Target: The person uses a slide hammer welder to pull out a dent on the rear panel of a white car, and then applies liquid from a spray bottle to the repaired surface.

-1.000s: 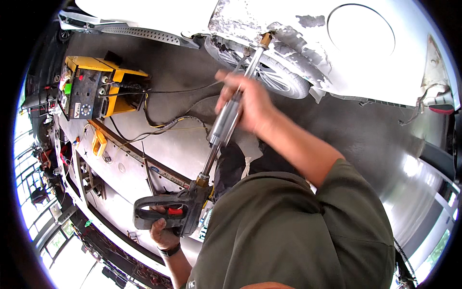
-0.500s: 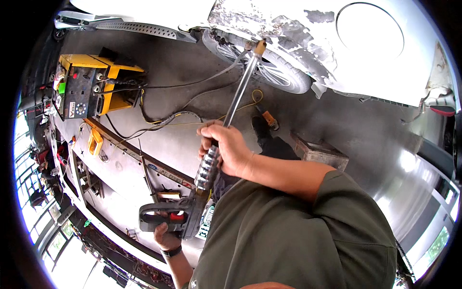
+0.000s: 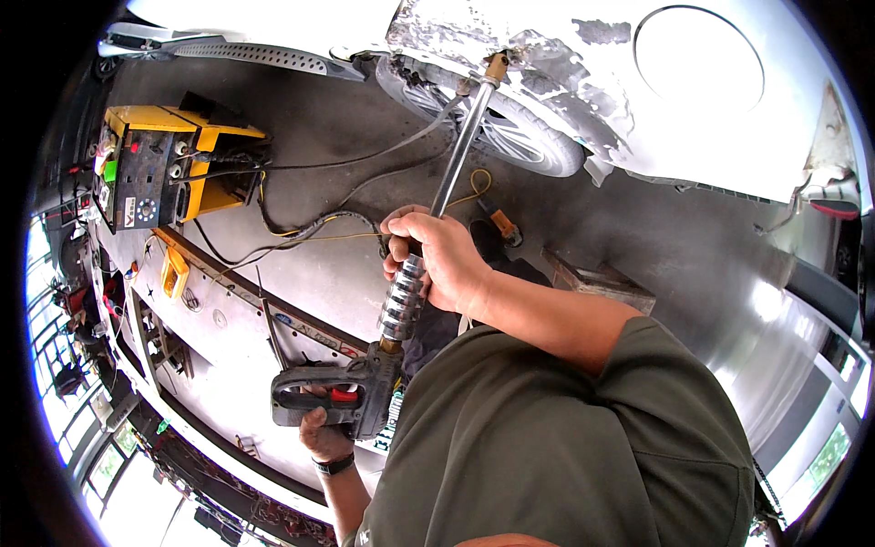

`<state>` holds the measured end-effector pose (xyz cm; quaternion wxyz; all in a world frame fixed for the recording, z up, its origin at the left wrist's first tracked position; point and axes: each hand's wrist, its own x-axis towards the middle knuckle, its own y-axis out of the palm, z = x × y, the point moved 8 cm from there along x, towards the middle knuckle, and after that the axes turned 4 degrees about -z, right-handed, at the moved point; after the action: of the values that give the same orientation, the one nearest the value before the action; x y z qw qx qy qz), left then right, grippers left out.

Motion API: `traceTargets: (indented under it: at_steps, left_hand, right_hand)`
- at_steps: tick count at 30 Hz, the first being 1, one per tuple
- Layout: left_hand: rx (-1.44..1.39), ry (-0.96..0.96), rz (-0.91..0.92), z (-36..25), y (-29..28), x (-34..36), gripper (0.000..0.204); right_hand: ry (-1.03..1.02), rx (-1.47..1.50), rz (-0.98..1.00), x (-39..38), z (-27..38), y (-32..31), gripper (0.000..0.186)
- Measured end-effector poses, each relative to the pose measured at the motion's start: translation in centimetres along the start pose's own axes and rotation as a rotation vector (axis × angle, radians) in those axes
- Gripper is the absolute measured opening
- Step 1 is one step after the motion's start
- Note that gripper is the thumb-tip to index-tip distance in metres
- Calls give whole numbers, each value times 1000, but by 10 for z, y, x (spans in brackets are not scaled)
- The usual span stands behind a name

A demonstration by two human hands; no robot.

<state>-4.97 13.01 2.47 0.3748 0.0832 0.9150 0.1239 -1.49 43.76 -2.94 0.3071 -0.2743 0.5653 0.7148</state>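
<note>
A slide-hammer dent puller spans the middle of the view. My left hand [image 3: 324, 436] is closed round its black handle [image 3: 296, 394], close to the red trigger. My right hand [image 3: 437, 251] wraps the upper end of the ribbed metal sliding weight [image 3: 402, 305]; its grip partly hides the shaft. From there the chrome rod [image 3: 463, 146] runs up to a brass-coloured tip [image 3: 497, 67], which meets the scraped, patchy area of the white car panel [image 3: 538, 59] above the wheel [image 3: 524, 137]. A clamp with a cable [image 3: 437, 121] lies beside the rod near the tip.
A yellow and black welding machine [image 3: 141, 173] stands at the left, its cables trailing over the floor. An orange tool [image 3: 500, 225] lies by my foot, near a worn metal box [image 3: 606, 290]. A long brown metal beam [image 3: 264, 292] crosses the floor at the left.
The sliding weight has moved slightly up the rod, away from the handle, showing a brass fitting between them. The handle has shifted a little right and up. Both hands keep their hold.
</note>
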Motion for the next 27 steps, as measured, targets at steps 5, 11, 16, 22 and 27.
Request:
traceTargets:
  at_steps: [5, 11, 16, 22, 27]
  left_hand:
    - [28, 20, -12, 1, -8, 2, 41]
    - [17, 33, 23, -1, -14, 2, 41]
    - [8, 60, 77, -18, 10, -4, 40]
    - [37, 107, 22, -25, 1, -13, 43]
    - [40, 105, 69, -28, 18, -17, 42]
  right_hand:
    - [-3, 1, 7, 1, 0, -2, 14]
    - [0, 13, -4, -1, 1, 1, 13]
    - [2, 49, 26, -3, 3, 5, 16]
    - [-131, -28, 68, 15, 64, 2, 30]
    - [-345, 99, 159, 56, 147, -19, 30]
